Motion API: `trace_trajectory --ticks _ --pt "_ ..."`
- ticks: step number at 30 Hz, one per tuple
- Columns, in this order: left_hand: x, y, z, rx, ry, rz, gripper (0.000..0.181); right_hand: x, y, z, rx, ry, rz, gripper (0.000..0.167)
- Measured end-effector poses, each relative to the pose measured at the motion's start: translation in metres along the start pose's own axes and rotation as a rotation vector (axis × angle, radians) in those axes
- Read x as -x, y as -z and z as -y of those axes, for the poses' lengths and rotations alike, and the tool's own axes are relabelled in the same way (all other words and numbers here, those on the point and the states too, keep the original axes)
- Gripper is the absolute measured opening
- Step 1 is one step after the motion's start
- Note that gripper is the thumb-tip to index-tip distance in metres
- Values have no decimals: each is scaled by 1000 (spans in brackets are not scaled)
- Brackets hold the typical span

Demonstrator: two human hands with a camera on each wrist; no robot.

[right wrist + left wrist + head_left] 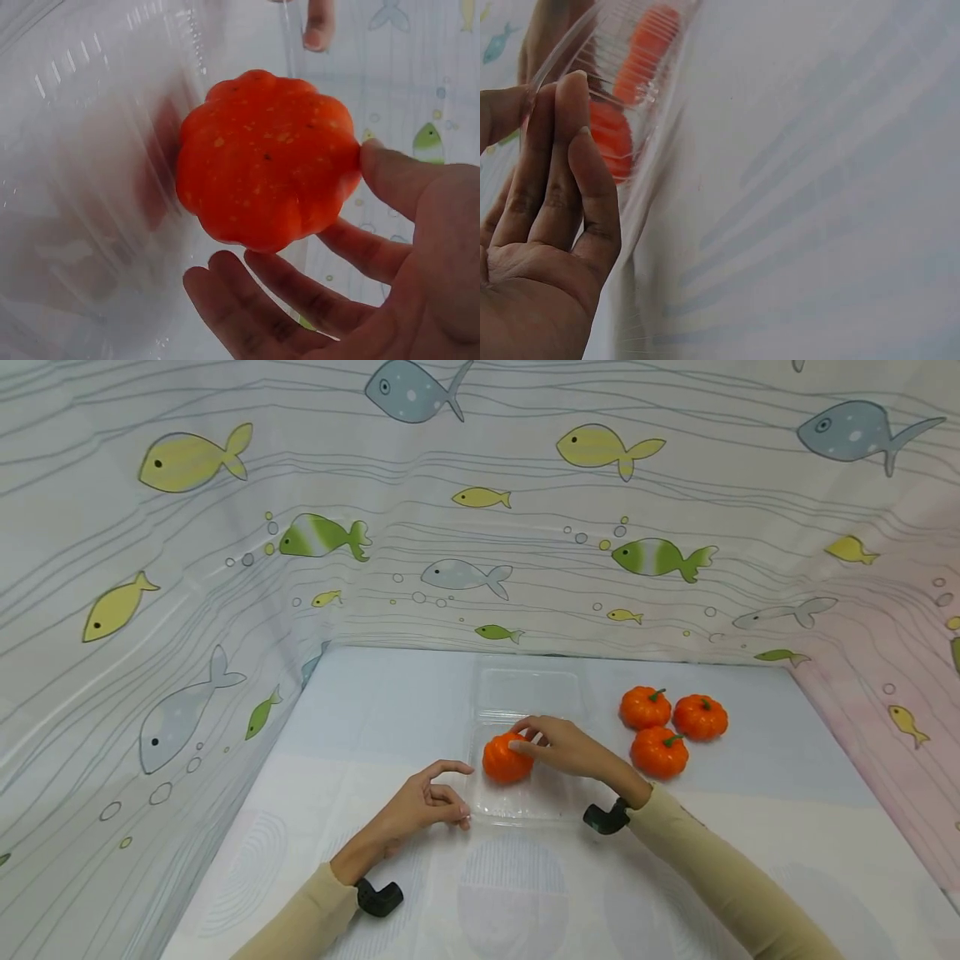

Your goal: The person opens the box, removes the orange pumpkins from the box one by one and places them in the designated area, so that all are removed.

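A clear plastic clamshell container (551, 802) lies on the table with its lid (531, 691) folded back, away from me. At its left edge is my left hand (420, 806); the left wrist view shows thumb and fingers pinching the clear rim. My right hand (567, 749) grips an orange toy pumpkin (504, 762) over the container's base. The right wrist view shows that pumpkin (266, 161) between thumb and fingers, its smooth, lobed side facing the camera. Whether it touches the container floor I cannot tell.
To the right of the container, several orange pumpkins with green stems stand close together: one at the back (645, 707), another at the right (701, 717), and a front one (659, 752). A fish-patterned curtain (540, 602) encloses the white table (360, 710).
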State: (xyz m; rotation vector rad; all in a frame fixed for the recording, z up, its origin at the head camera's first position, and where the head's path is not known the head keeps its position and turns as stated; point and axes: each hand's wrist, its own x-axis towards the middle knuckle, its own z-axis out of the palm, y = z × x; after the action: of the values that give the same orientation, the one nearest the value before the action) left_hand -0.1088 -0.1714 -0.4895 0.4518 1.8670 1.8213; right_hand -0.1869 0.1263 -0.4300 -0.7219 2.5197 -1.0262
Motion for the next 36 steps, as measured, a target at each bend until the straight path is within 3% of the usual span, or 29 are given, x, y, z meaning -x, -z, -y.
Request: trace_trajectory --ticks 4,8,13,19,36 --pt "1 0 -1 -4 5 0 64 0 -4 0 -55 -33 87 50" --pt "1 -1 -2 -5 2 0 64 3 -4 3 -95 -92 178 66" --pt "0 0 -1 -4 -2 0 64 7 -3 7 -113 -64 256 75" --pt "1 0 -1 6 4 0 64 7 -4 6 -83 18 253 75" --pt "2 -2 -4 13 19 -9 65 1 -12 4 -45 56 216 71"
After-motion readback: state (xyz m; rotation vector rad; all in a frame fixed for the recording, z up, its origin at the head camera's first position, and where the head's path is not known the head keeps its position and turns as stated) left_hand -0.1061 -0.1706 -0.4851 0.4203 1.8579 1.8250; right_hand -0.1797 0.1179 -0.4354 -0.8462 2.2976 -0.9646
